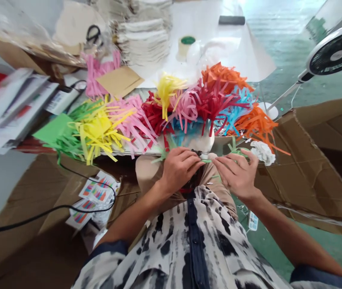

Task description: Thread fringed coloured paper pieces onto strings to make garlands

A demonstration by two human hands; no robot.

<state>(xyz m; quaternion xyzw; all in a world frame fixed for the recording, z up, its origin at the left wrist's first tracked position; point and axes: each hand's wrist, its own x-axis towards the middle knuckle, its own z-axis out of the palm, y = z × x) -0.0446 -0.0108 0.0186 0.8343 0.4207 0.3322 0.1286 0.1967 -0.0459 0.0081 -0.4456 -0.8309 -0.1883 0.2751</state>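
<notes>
My left hand (180,167) and my right hand (237,172) meet above my lap, fingers closed in a pinch on a green paper tassel (234,149). Its cut strips stick out beyond both hands, and a thin green stretch shows between the fingertips. The exact grip is partly hidden by my fingers. Just past the hands, fringed paper tassels lie heaped along the table edge: a green bundle (68,138), yellow bundle (101,128), pink bundle (133,116), dark red bundle (211,102), blue bundle (240,104) and orange bundle (257,122).
White paper stacks (143,42), a tape roll (185,46) and black scissors (95,35) rest on the table. Packaged items (17,106) are at left, a fan (335,54) at right. Cardboard (312,172) surrounds my seat. A black cable (53,208) crosses the left side.
</notes>
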